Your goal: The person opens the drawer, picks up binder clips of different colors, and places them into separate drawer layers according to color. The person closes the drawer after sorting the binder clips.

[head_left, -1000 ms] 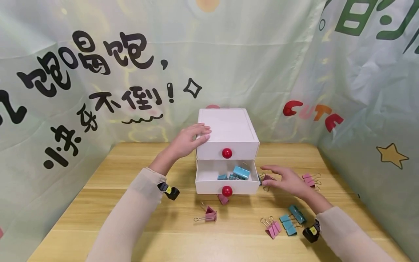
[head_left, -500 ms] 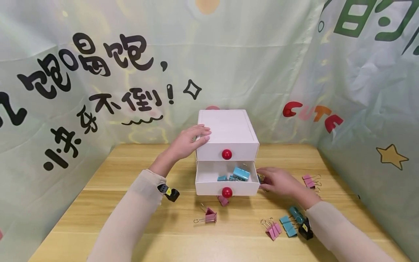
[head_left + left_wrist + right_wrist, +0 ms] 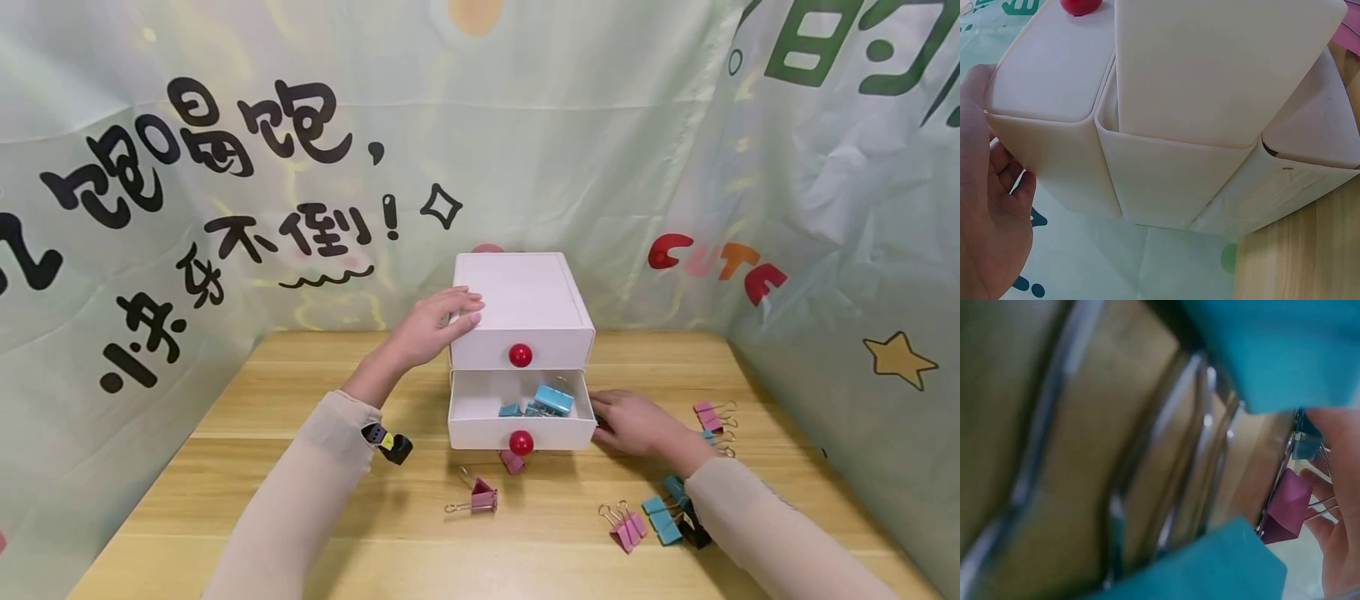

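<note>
A white desktop drawer cabinet (image 3: 517, 292) with red knobs stands mid-table. Its middle drawer (image 3: 487, 433) is pulled out, with several blue binder clips (image 3: 553, 400) inside. My left hand (image 3: 431, 325) rests on the cabinet's upper left edge, fingers lying on the top. Low beside the open drawer's right side is my right hand (image 3: 637, 425), its fingertips hidden in the head view. In the right wrist view, that hand (image 3: 1338, 506) is at a pink binder clip (image 3: 1288, 503) and a blue binder clip (image 3: 1307, 437); whether it grips either is unclear.
Near the front lie a pink clip (image 3: 482, 496) with another (image 3: 512, 461) under the drawer, a pink clip (image 3: 626, 529) and blue clips (image 3: 663, 521) by the right sleeve. Farther right are a pink clip (image 3: 708, 415) and a blue one (image 3: 708, 436). A printed cloth hangs behind the table.
My right hand has moved left and lower, to the drawer's right side, and now covers the clips there. My left hand and the drawer stay put.
</note>
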{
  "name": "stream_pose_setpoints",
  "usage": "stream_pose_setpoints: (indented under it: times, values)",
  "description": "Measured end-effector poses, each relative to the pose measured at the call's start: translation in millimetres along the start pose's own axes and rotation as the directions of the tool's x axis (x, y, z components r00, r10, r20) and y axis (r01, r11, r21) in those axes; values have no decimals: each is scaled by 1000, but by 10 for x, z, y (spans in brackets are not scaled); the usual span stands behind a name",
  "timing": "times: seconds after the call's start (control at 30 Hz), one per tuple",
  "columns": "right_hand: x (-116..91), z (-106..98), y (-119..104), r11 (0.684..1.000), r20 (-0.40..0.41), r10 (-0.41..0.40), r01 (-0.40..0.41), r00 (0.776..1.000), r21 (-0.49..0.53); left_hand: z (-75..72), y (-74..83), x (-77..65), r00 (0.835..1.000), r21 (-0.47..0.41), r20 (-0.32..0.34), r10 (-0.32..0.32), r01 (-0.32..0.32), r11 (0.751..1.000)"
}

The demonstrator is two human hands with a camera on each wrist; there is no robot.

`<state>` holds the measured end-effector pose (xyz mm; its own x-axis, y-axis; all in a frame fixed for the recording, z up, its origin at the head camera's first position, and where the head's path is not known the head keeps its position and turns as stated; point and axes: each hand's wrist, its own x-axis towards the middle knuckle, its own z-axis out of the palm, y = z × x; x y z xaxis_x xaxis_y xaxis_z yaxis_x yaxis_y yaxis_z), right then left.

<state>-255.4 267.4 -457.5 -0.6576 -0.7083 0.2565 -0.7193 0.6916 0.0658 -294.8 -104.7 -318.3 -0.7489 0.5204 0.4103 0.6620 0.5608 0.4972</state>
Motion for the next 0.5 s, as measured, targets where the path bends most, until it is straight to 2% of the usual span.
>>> stream_pose_setpoints:
  times: [0.2, 0.5]
  values:
    - [21, 5, -30, 1000, -8, -16, 16, 1000, 7, 1, -4, -4, 1000, 2, 0, -1, 1, 1000]
    - [-8, -32, -80, 1000, 1, 12, -12, 1000, 27, -11, -1, -7, 1000, 1, 7, -8, 8, 1000]
